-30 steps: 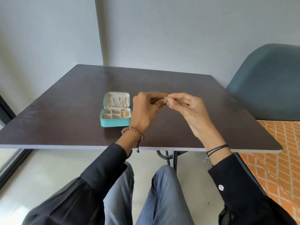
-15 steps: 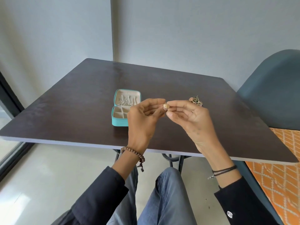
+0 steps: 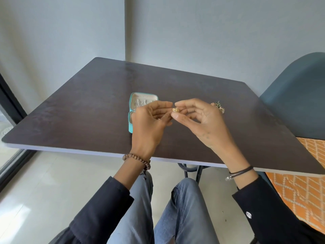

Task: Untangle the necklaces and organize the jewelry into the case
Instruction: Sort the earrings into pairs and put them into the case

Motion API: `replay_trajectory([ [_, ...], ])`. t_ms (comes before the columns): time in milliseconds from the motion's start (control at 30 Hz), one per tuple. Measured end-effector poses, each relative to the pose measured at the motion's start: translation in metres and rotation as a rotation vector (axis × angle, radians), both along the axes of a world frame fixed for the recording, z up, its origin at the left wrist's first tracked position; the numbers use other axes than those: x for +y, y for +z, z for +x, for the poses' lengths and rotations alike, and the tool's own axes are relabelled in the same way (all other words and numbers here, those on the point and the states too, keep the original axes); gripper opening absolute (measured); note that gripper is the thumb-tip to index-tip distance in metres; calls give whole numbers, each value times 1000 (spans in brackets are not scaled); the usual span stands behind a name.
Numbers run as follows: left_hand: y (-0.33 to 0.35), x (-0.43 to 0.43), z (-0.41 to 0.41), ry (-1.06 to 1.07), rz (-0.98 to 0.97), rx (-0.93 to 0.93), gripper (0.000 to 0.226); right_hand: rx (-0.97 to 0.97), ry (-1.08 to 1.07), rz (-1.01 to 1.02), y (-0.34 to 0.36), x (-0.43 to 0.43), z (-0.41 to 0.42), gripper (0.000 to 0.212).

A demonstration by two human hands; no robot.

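Observation:
Above the middle of the dark table (image 3: 84, 110), my left hand (image 3: 149, 125) and my right hand (image 3: 198, 120) meet fingertip to fingertip. A small gold ring (image 3: 175, 110) sits pinched between them. Behind my left hand lies the open teal jewelry case (image 3: 140, 99); silver pieces hang in its lid, and its lower tray is mostly hidden. A small heap of coloured jewelry (image 3: 218, 106) shows on the table just past my right hand.
A blue-grey chair (image 3: 297, 95) stands at the table's right side over an orange patterned rug (image 3: 302, 187). Grey walls close the back. A dark window frame (image 3: 10, 110) runs along the left.
The view has shifted, so the table and case sit further right and lower in frame. My hands have lifted slightly; the ring now shows clearly between the fingertips, and the jewelry heap has come into sight.

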State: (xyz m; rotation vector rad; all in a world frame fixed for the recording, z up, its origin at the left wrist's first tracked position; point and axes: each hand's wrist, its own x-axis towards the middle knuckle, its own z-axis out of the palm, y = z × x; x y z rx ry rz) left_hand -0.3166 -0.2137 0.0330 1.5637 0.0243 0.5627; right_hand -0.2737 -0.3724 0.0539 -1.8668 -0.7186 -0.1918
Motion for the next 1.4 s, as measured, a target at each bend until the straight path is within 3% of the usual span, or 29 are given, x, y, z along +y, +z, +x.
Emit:
replay_trajectory([
  [367, 0, 20, 2, 48, 177, 2, 22, -252, -32, -229, 2, 12, 5, 19],
  [767, -15, 66, -2, 170, 497, 173, 22, -135, -24, -290, -10, 16, 14, 20],
  [1067, -40, 85, -3, 50, 480, 236, 34, -87, -8, -370, -19, 25, 11, 16],
  [1400, -52, 88, -8, 41, 492, 195, 33, -65, 25, -445, -26, 34, 5, 15],
])
